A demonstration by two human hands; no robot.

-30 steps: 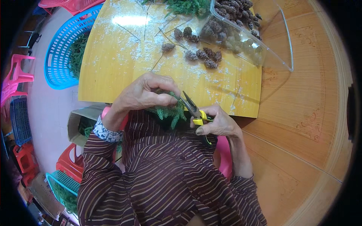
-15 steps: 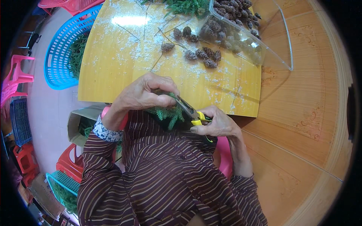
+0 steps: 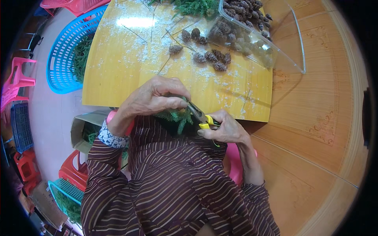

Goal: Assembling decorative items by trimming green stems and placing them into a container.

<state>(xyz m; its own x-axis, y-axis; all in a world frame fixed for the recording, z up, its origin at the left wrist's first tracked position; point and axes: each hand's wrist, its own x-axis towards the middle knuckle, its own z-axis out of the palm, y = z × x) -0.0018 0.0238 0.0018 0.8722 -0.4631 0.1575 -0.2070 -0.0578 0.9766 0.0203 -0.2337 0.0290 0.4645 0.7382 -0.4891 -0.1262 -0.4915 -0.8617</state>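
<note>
My left hand (image 3: 159,96) pinches the upper part of a green artificial pine sprig (image 3: 177,117), whose needles hang below the fingers. In my right hand (image 3: 226,128) is a pair of pliers (image 3: 201,117) with yellow and black handles. The jaws reach up and left to my left fingertips, at the top of the sprig. What exactly lies between the jaws is hidden by the fingers. Both hands are over my lap, at the near edge of the yellow table (image 3: 114,86). Pine cones (image 3: 212,57) lie on the tabletop beyond them.
A clear plastic bin (image 3: 271,55) of pine cones stands at the far right. More greenery (image 3: 193,8) lies at the table's far edge, with thin stems and white flecks scattered about. On the left floor are a blue basket (image 3: 59,74), a cardboard box (image 3: 76,135) and a red stool (image 3: 73,169).
My left fingers have shifted slightly to the right along the plier tips. The sprig has turned a little with them. My right hand keeps its hold on the pliers.
</note>
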